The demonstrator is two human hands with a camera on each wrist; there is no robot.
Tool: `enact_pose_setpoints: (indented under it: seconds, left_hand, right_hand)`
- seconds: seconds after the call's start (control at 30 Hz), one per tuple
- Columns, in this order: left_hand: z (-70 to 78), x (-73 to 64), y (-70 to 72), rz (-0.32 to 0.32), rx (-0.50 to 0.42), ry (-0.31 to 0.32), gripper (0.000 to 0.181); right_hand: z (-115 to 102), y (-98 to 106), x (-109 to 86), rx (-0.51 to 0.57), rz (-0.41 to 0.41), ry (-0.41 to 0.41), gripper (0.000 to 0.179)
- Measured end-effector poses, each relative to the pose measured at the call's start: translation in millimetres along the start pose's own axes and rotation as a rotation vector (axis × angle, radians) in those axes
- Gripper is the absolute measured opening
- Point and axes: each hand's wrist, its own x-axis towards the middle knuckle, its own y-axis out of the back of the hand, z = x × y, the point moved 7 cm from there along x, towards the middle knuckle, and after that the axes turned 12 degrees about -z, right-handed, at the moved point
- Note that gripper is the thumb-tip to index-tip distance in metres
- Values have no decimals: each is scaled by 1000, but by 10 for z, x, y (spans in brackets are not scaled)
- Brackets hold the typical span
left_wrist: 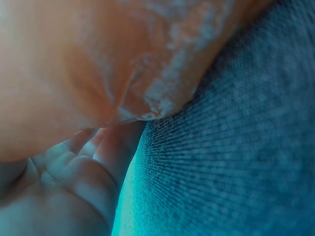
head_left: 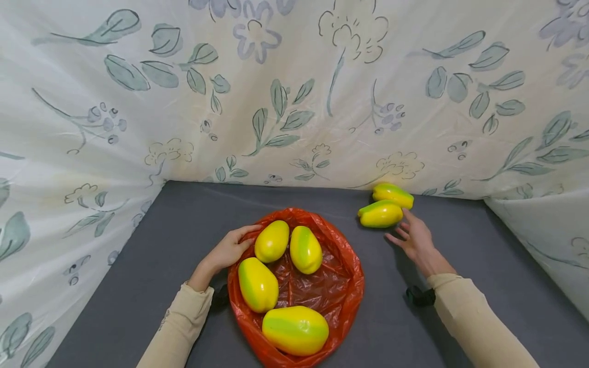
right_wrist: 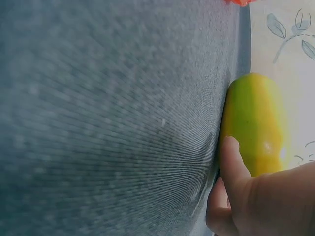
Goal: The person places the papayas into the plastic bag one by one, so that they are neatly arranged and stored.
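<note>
A red plastic bag [head_left: 338, 327] lies spread wide with its rim rolled back, and several yellow-green papayas [head_left: 304, 250] sit inside it. My left hand [head_left: 230, 249] grips the bag's left rim; the outside of the bag [left_wrist: 113, 64] hangs over that hand's fingers in the left wrist view and hides part of them. Towards the back right, two more papayas lie against each other, a nearer one [head_left: 380, 214] and a farther one [head_left: 393, 195]. My right hand [head_left: 416, 240] is at the right end of this pair, fingers spread, one fingertip overlapping the papaya [right_wrist: 256, 123] in the right wrist view.
The dark grey tabletop [head_left: 193, 209] runs under everything. A floral cloth [head_left: 294, 102] hangs along the back edge and on both sides, with the farther papaya close to it. Dark bands [head_left: 420, 296] sit at my wrists.
</note>
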Motion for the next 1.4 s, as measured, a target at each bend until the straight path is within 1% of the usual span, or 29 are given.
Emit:
enact_pose_setpoints:
  seconds: [0.13,0.3,0.43,0.57,0.8,1.1,1.3,1.4]
  left_hand:
    - [8,9,6,-2,-6,1,42]
    - [22,14,23,4,-15,1,42]
    - [15,18,18,0,-27,19,42]
    - [2,19,13,-5,-40,32,42]
    - [-10,18,19,-2,-44,25,42]
    - [-27,5,0,-4,-51,35,42]
    - [-46,14,-4,-4,-49,40,42]
    - [-60,16,-5,-6,-54,46,42]
  right_hand:
    - [-23,-13,39,-6,3,-10,85]
    - [-45,-46,93,-24,6,-4,88]
    - [-64,-68,119,-43,10,7,88]
    - [-70,-80,142,-53,21,17,86]
    - [-63,-99,215,-52,19,43,81]
    - [-53,-113,228,-99,56,36,79]
    - [-26,-89,232,-124,88,26,86]
    - [-8,-76,244,-134,93,25,87]
